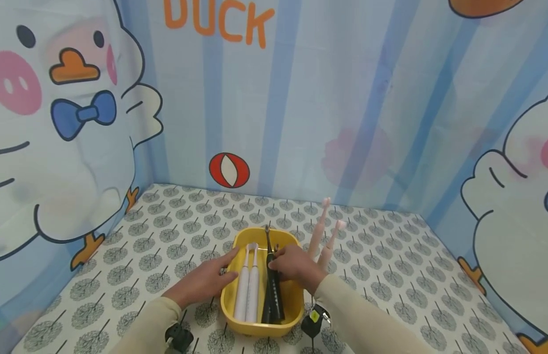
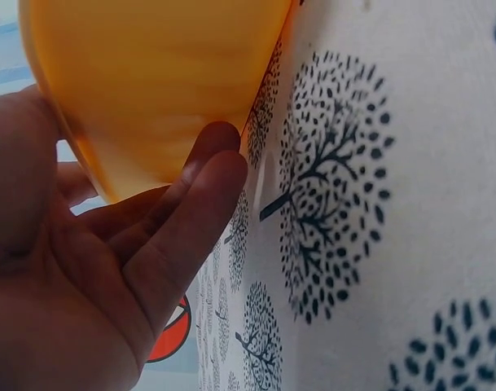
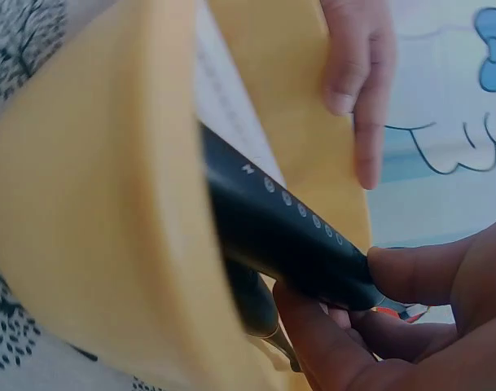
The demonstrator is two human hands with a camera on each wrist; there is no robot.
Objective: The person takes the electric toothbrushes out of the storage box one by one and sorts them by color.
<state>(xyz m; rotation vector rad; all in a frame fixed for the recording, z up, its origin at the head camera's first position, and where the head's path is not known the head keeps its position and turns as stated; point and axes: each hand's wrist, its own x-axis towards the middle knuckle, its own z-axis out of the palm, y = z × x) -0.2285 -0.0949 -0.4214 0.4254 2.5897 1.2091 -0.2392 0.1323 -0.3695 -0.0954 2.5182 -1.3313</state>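
Note:
A yellow tub [image 1: 261, 330] stands on the patterned tablecloth. At its left side my left hand [image 1: 207, 278] holds the wall, thumb and a finger over the rim, other fingertips along the outside [image 2: 190, 204]. Inside the tub, my right hand [image 1: 296, 265] pinches a black electric toothbrush [image 3: 288, 220] near the top of its handle, between thumb and fingers. That brush leans with its head rising at the far rim. Another black electric toothbrush [image 3: 252, 297] lies beneath it, partly hidden. Two white electric toothbrushes [image 1: 246, 295] lie side by side in the tub's left half.
Two pink electric toothbrushes [image 1: 318, 233] stand upright just right of the tub, their lower parts hidden behind my right hand and wrist. Behind the table [image 1: 167, 241] hangs a duck-print curtain [image 1: 327, 98], which also encloses both sides.

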